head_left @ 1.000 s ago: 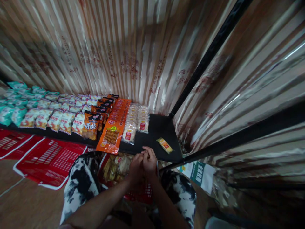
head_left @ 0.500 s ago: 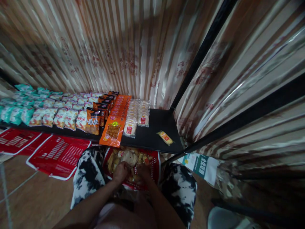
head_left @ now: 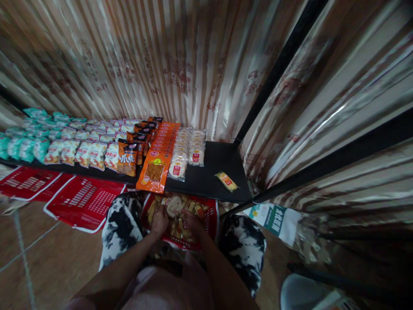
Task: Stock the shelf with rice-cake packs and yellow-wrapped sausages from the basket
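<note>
Lowered since a second ago, your left hand point(head_left: 160, 221) and right hand point(head_left: 192, 222) flank the round pack point(head_left: 174, 206) in the basket point(head_left: 211, 218), lower centre, part-curled; whether they grip is unclear. It looks light, crumbly, slick-wrapped: cradle its sides.

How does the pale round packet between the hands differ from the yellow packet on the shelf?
Shape: the round packet is disc-like; the yellow packet is long and narrow.
Place: the round packet is in the red basket, the yellow packet on the black shelf.
Hands: the round packet sits between the left hand and right hand; neither touches the yellow packet.
</note>
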Motion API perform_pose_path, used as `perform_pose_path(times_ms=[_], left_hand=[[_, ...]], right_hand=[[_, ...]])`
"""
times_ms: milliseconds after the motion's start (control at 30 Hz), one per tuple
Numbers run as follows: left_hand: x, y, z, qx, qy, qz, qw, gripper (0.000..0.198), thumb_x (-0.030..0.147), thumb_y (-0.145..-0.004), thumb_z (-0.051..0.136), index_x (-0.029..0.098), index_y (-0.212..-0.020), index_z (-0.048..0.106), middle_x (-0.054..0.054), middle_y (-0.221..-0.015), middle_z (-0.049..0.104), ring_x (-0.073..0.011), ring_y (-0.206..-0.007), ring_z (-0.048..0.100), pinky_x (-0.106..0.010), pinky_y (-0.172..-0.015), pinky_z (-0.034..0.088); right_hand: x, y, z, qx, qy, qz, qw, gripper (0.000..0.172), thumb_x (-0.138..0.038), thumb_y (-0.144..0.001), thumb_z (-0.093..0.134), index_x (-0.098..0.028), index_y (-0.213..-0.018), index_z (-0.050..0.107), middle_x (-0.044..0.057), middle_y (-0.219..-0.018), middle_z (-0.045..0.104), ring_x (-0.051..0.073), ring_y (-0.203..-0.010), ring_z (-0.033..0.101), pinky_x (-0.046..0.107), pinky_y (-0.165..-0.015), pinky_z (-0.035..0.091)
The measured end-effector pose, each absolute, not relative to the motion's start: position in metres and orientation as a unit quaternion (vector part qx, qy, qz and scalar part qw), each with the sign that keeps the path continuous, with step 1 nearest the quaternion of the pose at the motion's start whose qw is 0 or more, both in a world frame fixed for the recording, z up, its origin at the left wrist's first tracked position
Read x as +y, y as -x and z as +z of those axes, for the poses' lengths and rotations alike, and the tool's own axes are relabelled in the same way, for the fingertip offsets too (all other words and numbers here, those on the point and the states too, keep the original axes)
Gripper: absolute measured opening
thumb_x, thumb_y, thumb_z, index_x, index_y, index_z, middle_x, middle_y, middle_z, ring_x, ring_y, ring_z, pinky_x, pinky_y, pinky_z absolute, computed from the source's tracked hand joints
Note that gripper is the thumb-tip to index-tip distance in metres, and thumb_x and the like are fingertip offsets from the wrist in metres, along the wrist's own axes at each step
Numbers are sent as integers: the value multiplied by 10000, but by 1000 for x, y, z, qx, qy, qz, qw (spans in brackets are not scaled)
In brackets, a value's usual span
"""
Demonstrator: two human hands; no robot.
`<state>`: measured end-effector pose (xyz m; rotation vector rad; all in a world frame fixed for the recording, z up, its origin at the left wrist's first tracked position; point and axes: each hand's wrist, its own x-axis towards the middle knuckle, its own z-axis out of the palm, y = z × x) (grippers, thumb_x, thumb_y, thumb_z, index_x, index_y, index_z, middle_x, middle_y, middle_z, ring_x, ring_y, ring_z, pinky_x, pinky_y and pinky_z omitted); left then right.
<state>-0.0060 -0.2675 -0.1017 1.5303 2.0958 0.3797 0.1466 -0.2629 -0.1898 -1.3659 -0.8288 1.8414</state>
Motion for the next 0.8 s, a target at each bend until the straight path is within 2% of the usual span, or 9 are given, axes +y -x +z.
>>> perform_pose_path(times_ms=[67,167,267,367,467,567,667,800], left_hand=[[-260,7,-102,771,-558,138,273,415,53,-784,452,93,-1191,527,-144,-1208,584,-181,-1105,553,-271,-964,402],[-251,9,-101,762,-552,141,309,416,84,-782,506,125,-1196,520,-116,-1185,610,-168,-1081,568,-253,-928,412],[-244,9,-100,765,-537,136,329,373,126,-778,560,137,-1150,551,-107,-1116,646,-160,-1015,597,-231,-861,429],[-238,10,-98,771,-530,110,336,310,143,-785,569,140,-1094,587,-100,-1037,675,-152,-937,622,-212,-789,433],[-232,11,-94,776,-533,82,327,241,151,-810,538,151,-1036,621,-93,-991,690,-145,-889,635,-198,-735,427],[-229,13,-88,793,-530,49,296,220,206,-841,499,157,-1007,635,-105,-993,690,-168,-896,639,-216,-711,423],[-229,15,-84,809,-528,31,257,253,260,-859,456,154,-1010,629,-121,-1019,680,-205,-936,630,-249,-718,420],[-235,20,-82,818,-532,57,214,274,257,-858,420,144,-1007,619,-120,-1021,670,-200,-968,611,-254,-767,412]], right_hand=[[-262,-147,-188,-314,527,710,345,489,-402,-568,677,-206,-1011,613,-2,-675,601,164,-643,570,333,-679,473],[-261,-148,-182,-308,509,724,350,549,-430,-552,699,-231,-1055,607,62,-989,644,210,-898,598,367,-832,464],[-259,-148,-174,-296,499,740,341,605,-455,-542,713,-250,-1098,590,84,-1253,548,243,-1114,525,395,-930,421],[-259,-147,-167,-290,490,752,334,635,-469,-552,707,-268,-1137,567,73,-1376,451,244,-1230,443,394,-967,397],[-259,-146,-161,-289,481,757,334,634,-458,-569,701,-269,-1156,558,74,-1415,409,235,-1271,404,373,-971,397],[-259,-146,-157,-283,482,756,340,612,-439,-580,696,-260,-1150,561,80,-1399,430,228,-1268,406,360,-959,407],[-258,-144,-157,-274,492,754,340,596,-412,-553,711,-256,-1112,576,81,-1352,477,235,-1222,447,368,-923,431],[-258,-140,-163,-271,515,735,349,543,-383,-524,728,-241,-1034,611,84,-1235,566,233,-1079,537,361,-851,462]])
